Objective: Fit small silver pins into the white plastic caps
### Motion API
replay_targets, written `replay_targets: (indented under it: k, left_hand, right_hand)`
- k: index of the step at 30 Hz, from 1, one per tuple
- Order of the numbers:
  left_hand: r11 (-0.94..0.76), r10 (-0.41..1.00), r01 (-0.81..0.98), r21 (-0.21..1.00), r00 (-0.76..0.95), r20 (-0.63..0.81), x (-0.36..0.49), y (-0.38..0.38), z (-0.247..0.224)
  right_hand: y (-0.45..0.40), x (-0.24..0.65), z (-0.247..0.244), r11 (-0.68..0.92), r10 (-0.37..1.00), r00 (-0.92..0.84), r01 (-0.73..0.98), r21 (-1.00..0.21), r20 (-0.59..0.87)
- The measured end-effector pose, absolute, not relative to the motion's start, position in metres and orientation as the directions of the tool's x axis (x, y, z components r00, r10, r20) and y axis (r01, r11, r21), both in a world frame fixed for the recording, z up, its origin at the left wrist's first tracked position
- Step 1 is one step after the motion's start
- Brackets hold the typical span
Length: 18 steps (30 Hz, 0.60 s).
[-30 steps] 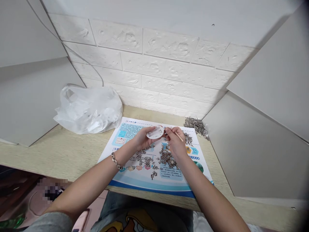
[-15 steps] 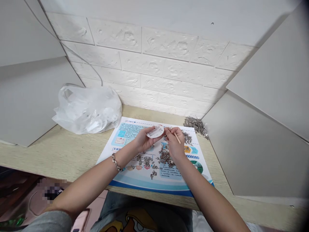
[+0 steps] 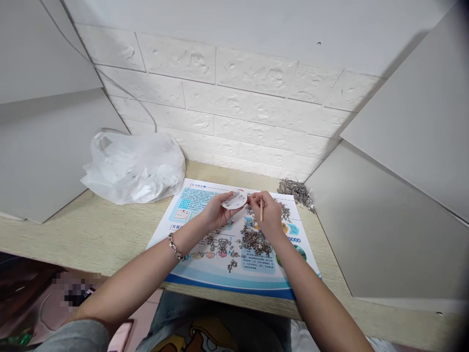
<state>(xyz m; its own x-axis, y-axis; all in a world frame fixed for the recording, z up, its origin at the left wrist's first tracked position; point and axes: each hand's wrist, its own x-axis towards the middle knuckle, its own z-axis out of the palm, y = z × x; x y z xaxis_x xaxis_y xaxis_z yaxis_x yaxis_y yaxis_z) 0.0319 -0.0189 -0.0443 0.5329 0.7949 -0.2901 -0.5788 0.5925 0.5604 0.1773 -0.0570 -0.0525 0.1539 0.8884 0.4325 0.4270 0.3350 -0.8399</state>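
Holding stick | right hand | long axis fore-aft | end toward wearer

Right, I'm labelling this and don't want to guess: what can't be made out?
In the head view:
White round piece: markings too small to read.
Right hand: whether it pinches more than the wooden stick; its fingers hide this.
Plastic bag: contents blurred by creased plastic.
Printed sheet: print partly covered by metal pieces.
Pink object: cut off by the bottom edge.

Both forearms angle inward, left hand and right hand near each other, fingers bent.
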Motion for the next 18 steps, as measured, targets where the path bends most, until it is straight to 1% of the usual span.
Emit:
replay_targets:
  k: [2, 3, 5, 7, 9, 13, 18]
  left_hand:
    - [0.553, 0.818, -0.574, 0.603, 0.510, -0.265, 0.033, -0.021, -0.044]
    - [0.524, 0.832, -0.562, 0.640, 0.499, -0.242, 0.034, -0.023, -0.043]
    - [0.454, 0.853, -0.513, 0.728, 0.487, -0.188, 0.036, -0.026, -0.043]
    - [0.407, 0.848, -0.444, 0.798, 0.509, -0.149, 0.038, -0.030, -0.043]
    - [0.387, 0.827, -0.396, 0.833, 0.548, -0.124, 0.039, -0.033, -0.043]
    - [0.378, 0.793, -0.363, 0.852, 0.601, -0.096, 0.042, -0.039, -0.044]
    - [0.389, 0.784, -0.332, 0.859, 0.609, -0.120, 0.045, -0.044, -0.042]
  right_hand:
    - [-0.057, 0.181, -0.050, 0.308, 0.895, 0.150, 0.476, -0.824, 0.420]
    - [-0.056, 0.183, -0.049, 0.295, 0.900, 0.164, 0.454, -0.841, 0.404]
    - [-0.054, 0.184, -0.048, 0.291, 0.900, 0.222, 0.335, -0.896, 0.375]
    - [-0.054, 0.184, -0.047, 0.321, 0.884, 0.287, 0.200, -0.926, 0.369]
    - [-0.054, 0.182, -0.045, 0.351, 0.868, 0.318, 0.149, -0.925, 0.381]
    - [-0.060, 0.175, -0.039, 0.346, 0.879, 0.283, 0.177, -0.921, 0.385]
    - [-0.065, 0.172, -0.035, 0.343, 0.872, 0.264, 0.270, -0.900, 0.411]
